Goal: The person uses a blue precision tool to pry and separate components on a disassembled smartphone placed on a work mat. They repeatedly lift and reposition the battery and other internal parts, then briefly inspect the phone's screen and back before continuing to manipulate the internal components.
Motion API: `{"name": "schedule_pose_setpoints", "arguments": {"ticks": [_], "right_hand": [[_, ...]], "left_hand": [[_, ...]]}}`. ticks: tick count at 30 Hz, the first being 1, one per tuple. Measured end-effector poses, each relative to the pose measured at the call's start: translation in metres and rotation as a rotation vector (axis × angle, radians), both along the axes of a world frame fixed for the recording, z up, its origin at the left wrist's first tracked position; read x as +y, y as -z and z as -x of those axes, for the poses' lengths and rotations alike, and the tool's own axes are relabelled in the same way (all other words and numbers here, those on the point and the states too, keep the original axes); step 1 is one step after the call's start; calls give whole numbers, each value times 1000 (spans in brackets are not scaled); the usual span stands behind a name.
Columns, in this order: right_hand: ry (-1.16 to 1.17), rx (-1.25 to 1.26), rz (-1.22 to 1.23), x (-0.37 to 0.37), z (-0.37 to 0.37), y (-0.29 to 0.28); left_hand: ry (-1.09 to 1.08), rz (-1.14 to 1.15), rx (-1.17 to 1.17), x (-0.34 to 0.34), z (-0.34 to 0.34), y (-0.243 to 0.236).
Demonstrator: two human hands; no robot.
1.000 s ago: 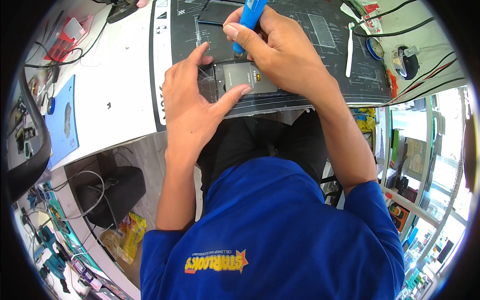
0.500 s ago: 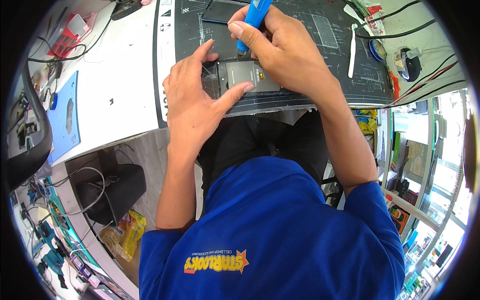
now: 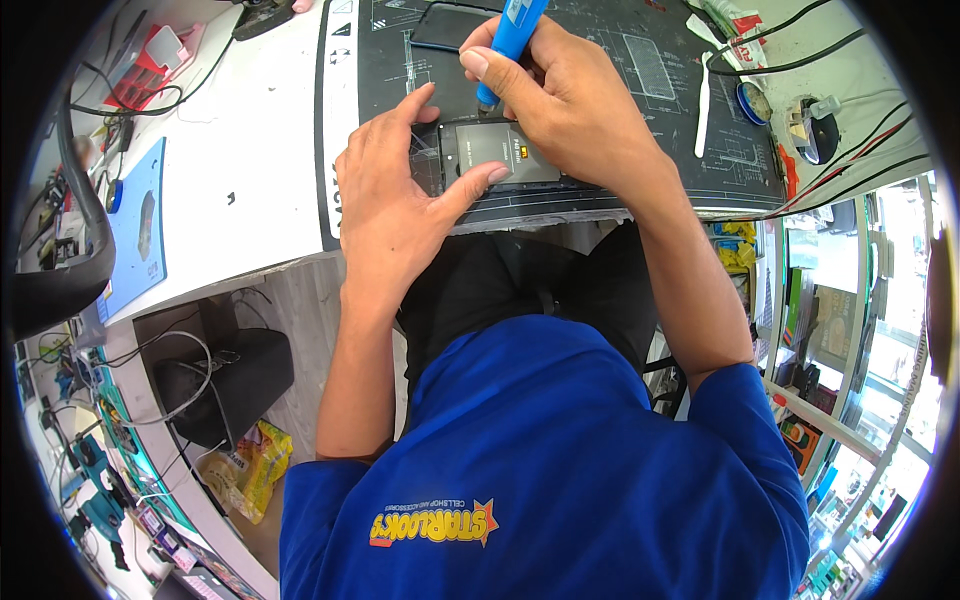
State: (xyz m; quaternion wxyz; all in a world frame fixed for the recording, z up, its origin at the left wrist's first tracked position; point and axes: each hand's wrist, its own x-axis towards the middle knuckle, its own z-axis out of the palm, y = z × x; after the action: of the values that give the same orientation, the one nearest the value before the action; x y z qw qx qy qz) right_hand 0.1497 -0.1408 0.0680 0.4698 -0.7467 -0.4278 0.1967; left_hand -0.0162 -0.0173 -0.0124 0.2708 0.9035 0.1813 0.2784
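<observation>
Holding a fat blue tool [image 3: 515,35], the right hand [image 3: 565,100] has its thumb and fingers closed tight around it. The tool leans, and its tip points down at the top long edge of an opened phone [image 3: 449,172]. I cannot tell if the tip touches the phone. The phone lies flat on a black mat [image 3: 385,85], near the front edge of the table [image 3: 270,170], with a grey battery [image 3: 482,145] showing inside it.

The phone sits below the tool and between the two hands. The right hand hides part of its right end. The left hand [image 3: 390,200] is spread at the other end, thumb and fingers wide apart. Its thumb reaches over the low side of the phone, and its fingers are by the top left corner. I cannot tell how hard they press.

A dark, flat panel [image 3: 455,25] lies farther back, and a thin white tool [image 3: 702,110] lies off to the right.
</observation>
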Motion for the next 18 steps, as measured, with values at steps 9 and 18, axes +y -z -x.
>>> {"name": "schedule_pose_setpoints", "arguments": {"ticks": [9, 18], "right_hand": [[21, 15, 16, 0, 2, -3], [110, -28, -10, -5, -3, -3]], "left_hand": [[11, 4, -19, 0, 1, 0], [58, 57, -27, 6, -3, -4]]}}
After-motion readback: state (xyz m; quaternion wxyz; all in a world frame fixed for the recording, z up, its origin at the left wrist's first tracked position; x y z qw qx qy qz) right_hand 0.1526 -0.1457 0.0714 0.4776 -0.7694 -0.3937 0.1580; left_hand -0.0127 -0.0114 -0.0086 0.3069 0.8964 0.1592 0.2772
